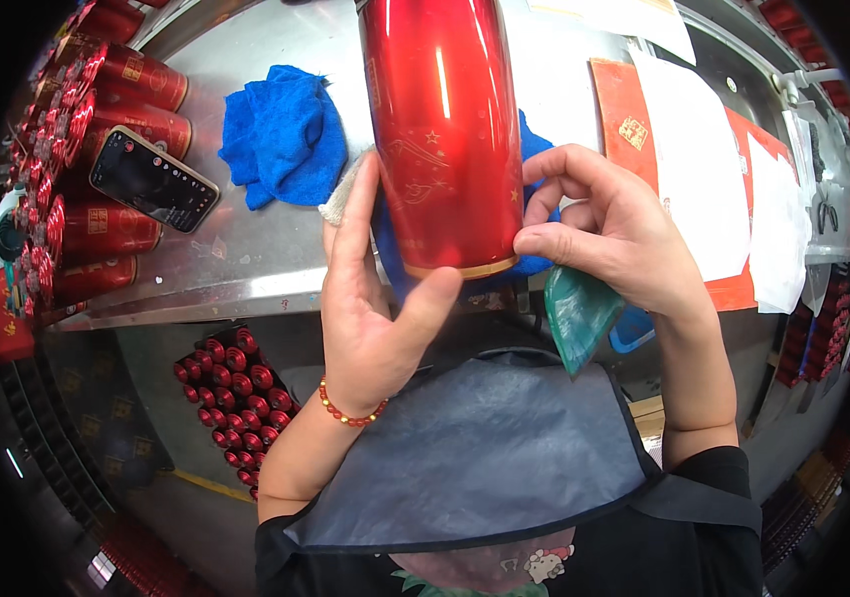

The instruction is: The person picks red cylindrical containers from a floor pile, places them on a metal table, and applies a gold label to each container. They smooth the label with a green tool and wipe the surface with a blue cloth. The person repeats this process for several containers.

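Observation:
A large glossy red canister point(450, 159) with gold patterns and a gold rim lies on the bench, its near end toward me. My left hand point(370, 289) is around its lower left side, fingers stretched along the wall and thumb by the near rim. At the lower right edge, the bent fingers and thumb of my right hand point(594, 224) touch the canister. A green translucent flat piece, like a scraper point(581, 313), sticks out below that palm; its held end is hidden. Blue cloth point(534, 149) shows beneath the canister, and a beige scrap point(342, 194) by my left fingers.
A crumpled blue cloth point(286, 134) lies left of the canister. Beyond it, a phone point(154, 177) leans against stacked red canisters point(106, 229). Red and white sheets point(689, 169) cover the right side. Many small red pieces point(236, 393) stand below the bench's front edge point(216, 305).

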A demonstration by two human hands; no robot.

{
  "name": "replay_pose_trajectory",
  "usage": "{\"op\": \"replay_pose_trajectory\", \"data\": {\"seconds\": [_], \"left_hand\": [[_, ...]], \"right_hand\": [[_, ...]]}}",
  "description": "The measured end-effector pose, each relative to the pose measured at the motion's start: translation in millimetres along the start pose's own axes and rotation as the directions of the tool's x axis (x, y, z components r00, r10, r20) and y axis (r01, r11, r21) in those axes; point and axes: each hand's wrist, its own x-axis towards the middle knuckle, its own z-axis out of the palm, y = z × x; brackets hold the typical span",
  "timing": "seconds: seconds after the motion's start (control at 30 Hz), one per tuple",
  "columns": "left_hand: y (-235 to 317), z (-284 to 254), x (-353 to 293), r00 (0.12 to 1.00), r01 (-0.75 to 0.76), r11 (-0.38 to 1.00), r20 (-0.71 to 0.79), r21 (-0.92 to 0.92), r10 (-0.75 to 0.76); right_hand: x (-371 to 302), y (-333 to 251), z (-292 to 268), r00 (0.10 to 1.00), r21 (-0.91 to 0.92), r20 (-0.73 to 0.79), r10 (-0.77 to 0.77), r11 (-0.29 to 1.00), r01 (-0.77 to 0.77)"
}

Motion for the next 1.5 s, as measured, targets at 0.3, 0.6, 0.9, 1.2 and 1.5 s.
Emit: {"op": "replay_pose_trajectory", "data": {"seconds": [0.3,0.6,0.9,1.2,1.5], "left_hand": [[9.2,10.5,1.5,0.995,0.087,0.995,-0.038,-0.054,-0.089],[8.6,10.6,3.3,0.995,0.091,0.996,-0.048,0.003,-0.091],[-7.0,-15.9,-18.2,0.923,-0.266,0.869,-0.15,0.417,0.355],[-1.0,-24.7,-19.6,0.7,-0.654,0.364,0.348,0.662,0.624],[14.0,-5.3,9.1,0.591,-0.786,0.271,0.545,0.556,0.595]], "right_hand": [[3.0,6.6,1.8,0.999,0.038,0.001,-0.041,0.998,0.041],[4.6,10.8,2.5,0.998,0.082,0.001,-0.058,0.995,0.058],[6.5,8.6,0.7,1.0,0.097,0.012,-0.016,0.995,0.015],[9.9,8.8,0.8,0.999,0.14,0.037,-0.005,0.99,0.0],[10.9,6.7,-4.3,0.997,0.08,0.071,-0.022,0.997,0.017]]}}
